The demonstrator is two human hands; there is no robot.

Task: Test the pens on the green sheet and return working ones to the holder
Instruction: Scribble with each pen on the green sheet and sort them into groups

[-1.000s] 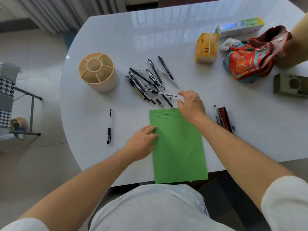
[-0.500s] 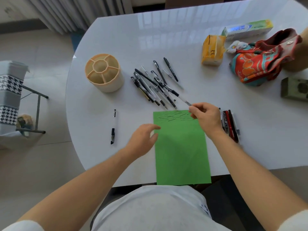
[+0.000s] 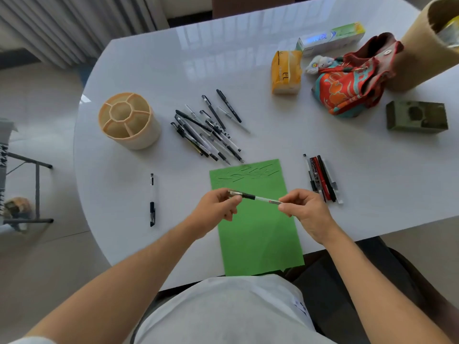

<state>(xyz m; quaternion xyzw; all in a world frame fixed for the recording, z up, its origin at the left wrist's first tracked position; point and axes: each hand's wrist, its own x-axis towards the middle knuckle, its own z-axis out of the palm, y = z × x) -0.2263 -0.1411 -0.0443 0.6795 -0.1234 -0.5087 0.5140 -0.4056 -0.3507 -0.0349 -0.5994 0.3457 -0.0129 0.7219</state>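
On the counter's (image 3: 248, 70) left side: beige holder (image 3: 128, 120) upright, compartments showing no pens. Near it toward the front edge, one lone pen (image 3: 152, 199) lies flat, well apart from the others. Centre: loose pile of pens (image 3: 206, 130) just behind the green sheet (image 3: 258, 234), which carries dark scribble marks along its far edge. Above the sheet, left hand (image 3: 216, 209) pinches the dark end of a clear-barrel pen (image 3: 255, 197); right hand (image 3: 305, 212) pinches the other end. Each grip is clamped on that pen, held roughly level, off the sheet. Right of the sheet: small row of sorted pens (image 3: 321, 180), red and black, lying side by side. Far right back: orange pack (image 3: 285, 70), toothpaste box (image 3: 330, 38), patterned pouch (image 3: 347, 85), green block (image 3: 417, 116).
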